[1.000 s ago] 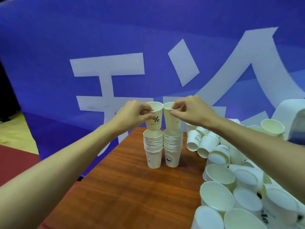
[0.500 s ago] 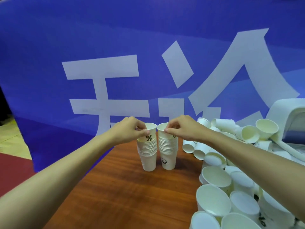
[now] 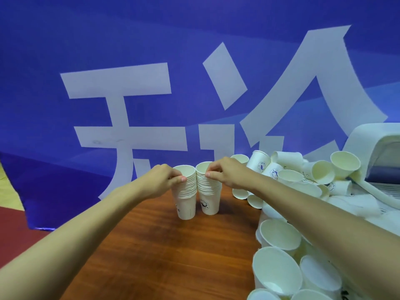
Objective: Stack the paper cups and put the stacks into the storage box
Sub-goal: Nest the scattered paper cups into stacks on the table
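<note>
Two stacks of white paper cups stand upright side by side near the far edge of a brown wooden table (image 3: pixel 155 256). My left hand (image 3: pixel 163 180) pinches the rim of the top cup of the left stack (image 3: pixel 186 202). The top cup's rim on the right stack (image 3: pixel 209 200) is pinched by my right hand (image 3: pixel 227 173). Both top cups sit fully nested. A white storage box (image 3: pixel 368 144) with a curved edge stands at the far right, its inside mostly hidden.
A heap of loose white paper cups (image 3: pixel 298 182) covers the table's right side, from the far edge to the near corner (image 3: pixel 279 267). A blue banner with large white characters (image 3: pixel 129 105) hangs right behind the table. Red floor (image 3: pixel 13 230) shows at the left.
Both hands have lowered the cups they held above the stacks and pushed them down until they nest fully. The view has tilted a little.
</note>
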